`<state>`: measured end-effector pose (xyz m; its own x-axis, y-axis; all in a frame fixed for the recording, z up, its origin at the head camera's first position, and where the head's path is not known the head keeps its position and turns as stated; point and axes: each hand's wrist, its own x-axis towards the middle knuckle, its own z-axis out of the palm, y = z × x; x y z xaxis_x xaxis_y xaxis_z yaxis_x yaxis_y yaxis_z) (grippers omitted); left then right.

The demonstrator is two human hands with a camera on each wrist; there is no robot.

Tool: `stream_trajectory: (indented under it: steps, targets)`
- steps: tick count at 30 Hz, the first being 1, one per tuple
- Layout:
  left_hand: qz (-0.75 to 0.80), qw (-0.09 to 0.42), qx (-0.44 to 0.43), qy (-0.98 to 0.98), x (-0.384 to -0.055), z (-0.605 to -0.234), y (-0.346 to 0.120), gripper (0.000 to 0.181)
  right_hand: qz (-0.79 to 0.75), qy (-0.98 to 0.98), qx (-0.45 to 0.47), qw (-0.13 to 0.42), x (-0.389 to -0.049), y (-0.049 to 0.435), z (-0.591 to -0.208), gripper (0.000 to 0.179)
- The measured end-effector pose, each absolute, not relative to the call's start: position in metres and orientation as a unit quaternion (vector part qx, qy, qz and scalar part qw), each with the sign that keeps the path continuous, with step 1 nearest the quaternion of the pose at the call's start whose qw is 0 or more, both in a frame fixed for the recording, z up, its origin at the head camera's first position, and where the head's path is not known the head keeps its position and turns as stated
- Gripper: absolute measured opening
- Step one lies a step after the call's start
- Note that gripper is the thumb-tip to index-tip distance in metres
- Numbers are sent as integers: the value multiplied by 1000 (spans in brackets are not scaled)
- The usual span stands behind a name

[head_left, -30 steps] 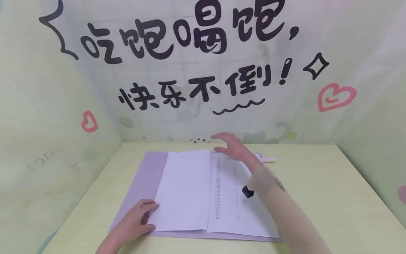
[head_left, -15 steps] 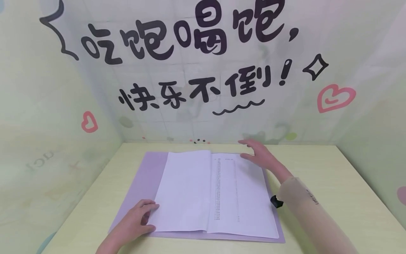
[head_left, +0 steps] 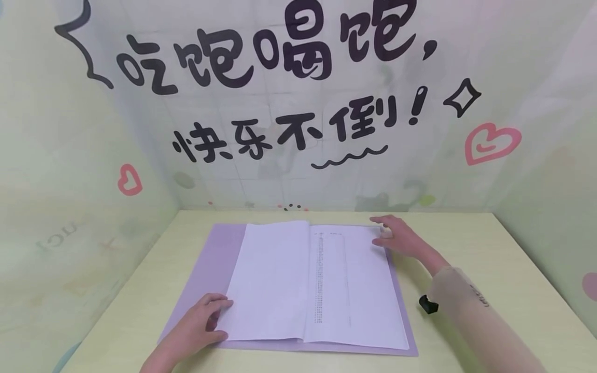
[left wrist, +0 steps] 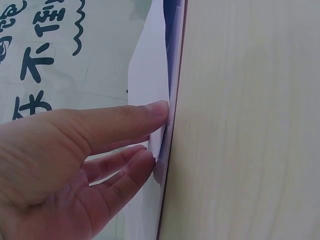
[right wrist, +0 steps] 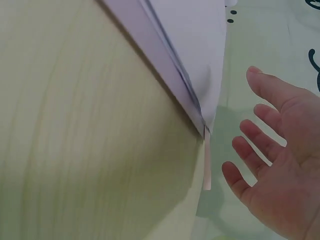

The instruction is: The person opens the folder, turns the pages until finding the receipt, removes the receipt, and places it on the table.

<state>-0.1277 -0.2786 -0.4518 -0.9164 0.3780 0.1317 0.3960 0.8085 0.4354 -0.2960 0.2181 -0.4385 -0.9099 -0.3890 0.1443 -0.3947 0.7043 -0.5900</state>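
The folder lies spread; page touching left grip, corner beside right grip.

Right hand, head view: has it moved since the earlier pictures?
Yes: the right hand moved rightward across the printed page, to near its far right corner.

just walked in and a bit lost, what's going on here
A person has a purple folder open on the table. Their left hand touches the blank left page near its lower outer corner. The right hand hovers, holding nothing, by the upper outer corner of the printed right page, near a pink tab.
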Motion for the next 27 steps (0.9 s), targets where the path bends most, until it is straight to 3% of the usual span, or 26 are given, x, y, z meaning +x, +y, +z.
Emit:
stream_trajectory:
  steps: [15, 27]
  targets:
    - [-246, 25, -214, -945, -127, -452, -280, 56, 269, -940, 210, -23, -292, 234, -450, 70]
    - [-260, 22, -223, -939, -128, -452, -280, 55, 234, -950, 203, -36, -293, 237, -453, 66]
